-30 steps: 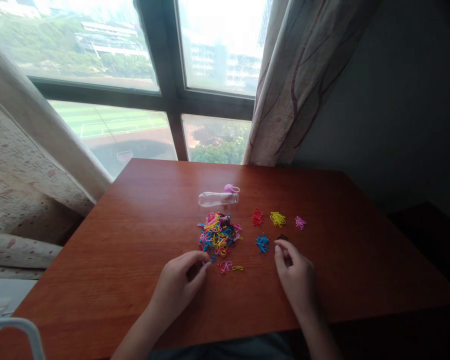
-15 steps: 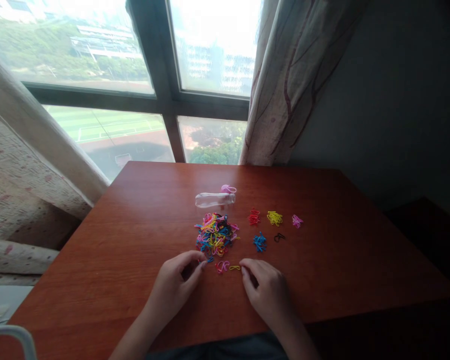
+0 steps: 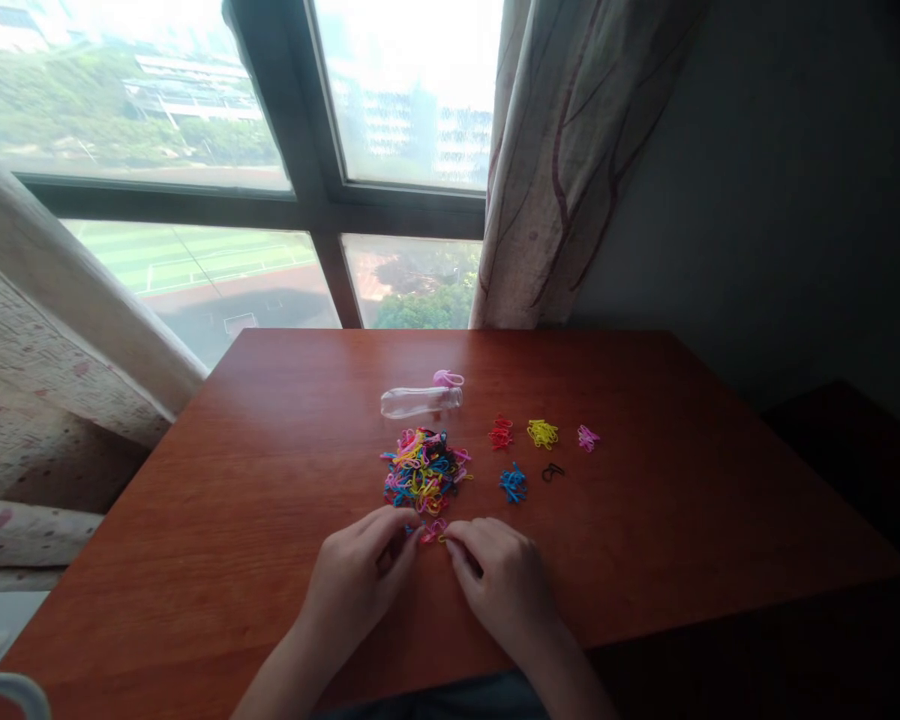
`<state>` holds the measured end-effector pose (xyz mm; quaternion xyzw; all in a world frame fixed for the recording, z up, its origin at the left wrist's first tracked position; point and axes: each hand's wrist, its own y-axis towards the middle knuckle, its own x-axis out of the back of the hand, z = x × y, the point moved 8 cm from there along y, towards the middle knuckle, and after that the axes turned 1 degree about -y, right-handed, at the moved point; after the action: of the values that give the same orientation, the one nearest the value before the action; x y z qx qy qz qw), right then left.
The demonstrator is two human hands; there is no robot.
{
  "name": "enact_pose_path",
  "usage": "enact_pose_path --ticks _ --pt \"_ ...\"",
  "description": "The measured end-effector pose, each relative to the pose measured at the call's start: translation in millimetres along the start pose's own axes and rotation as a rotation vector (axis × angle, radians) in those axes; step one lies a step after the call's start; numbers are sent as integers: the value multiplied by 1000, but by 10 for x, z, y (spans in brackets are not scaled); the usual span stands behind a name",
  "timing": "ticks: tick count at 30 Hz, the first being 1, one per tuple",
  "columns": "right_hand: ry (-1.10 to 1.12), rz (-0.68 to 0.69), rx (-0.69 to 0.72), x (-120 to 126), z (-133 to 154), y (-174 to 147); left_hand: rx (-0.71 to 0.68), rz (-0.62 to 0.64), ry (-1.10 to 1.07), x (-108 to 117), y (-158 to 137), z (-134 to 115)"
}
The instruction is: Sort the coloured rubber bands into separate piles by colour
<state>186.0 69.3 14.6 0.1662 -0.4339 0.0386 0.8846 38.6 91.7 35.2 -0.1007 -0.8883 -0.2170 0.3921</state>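
Note:
On the brown table a heap of small looped rubber bands (image 3: 424, 468) in mixed colours lies in front of me. My left hand (image 3: 364, 570) is closed, thumb and index fingertip brought together at the near edge of the heap. A blue and a red band show by these fingertips; what they grip is hidden. My right hand (image 3: 499, 575) is closed in a pinch on a yellow rubber band (image 3: 442, 538), just right of the left fingertips. Between the two hands lies a pink rubber band (image 3: 438, 526).
Sorted bands lie to the right: red bands (image 3: 501, 434), yellow bands (image 3: 543, 433), pink bands (image 3: 588, 438), blue bands (image 3: 512, 483) and black bands (image 3: 553, 472). Behind the heap a clear bottle (image 3: 420, 402) rests on its side by a pink looped piece (image 3: 448, 378).
My right hand has moved left with the yellow rubber band, and my left hand has come slightly right. The fingertips are now closer together. The view has shifted a little.

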Motion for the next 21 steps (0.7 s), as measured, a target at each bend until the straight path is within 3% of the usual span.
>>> enact_pose_path --ticks 5,11,16,21 --pt "73 -27 -14 66 3 -132 -96 115 71 -151 413 -285" --pt "95 -30 -40 75 1 -206 -186 348 134 -548 886 -594" --pt "128 -47 -32 62 -16 -198 -227 397 113 -732 1062 -708" --pt "159 -58 -38 79 -18 -185 -211 386 90 -662 1070 -650"
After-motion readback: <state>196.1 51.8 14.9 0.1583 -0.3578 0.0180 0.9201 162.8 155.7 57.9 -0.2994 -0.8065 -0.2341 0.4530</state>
